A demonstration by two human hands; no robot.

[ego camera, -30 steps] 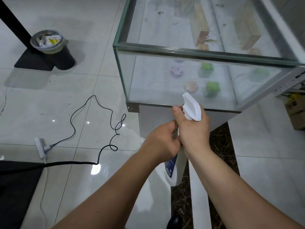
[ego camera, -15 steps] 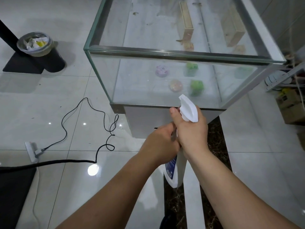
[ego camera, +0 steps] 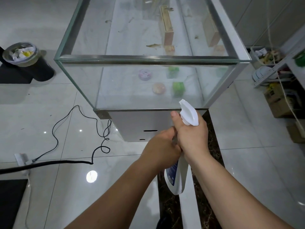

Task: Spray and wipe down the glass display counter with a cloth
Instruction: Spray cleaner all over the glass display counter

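Observation:
A white spray bottle with a blue label hangs in front of the glass display counter. My right hand grips the bottle's neck just below the white trigger head, whose nozzle points at the counter's front pane. My left hand wraps around the neck from the left, touching the right hand. Inside the counter lie round pastel items, green blocks and wooden boxes. No cloth is in view.
A black bin full of rubbish stands on the floor at the left. A black cable loops over the tiles to a white power strip. Shelving with boxes and clutter stands at the right.
The view has shifted so the counter sits more to the left and lower, showing more of its top. Both hands stay on the bottle in the same grip.

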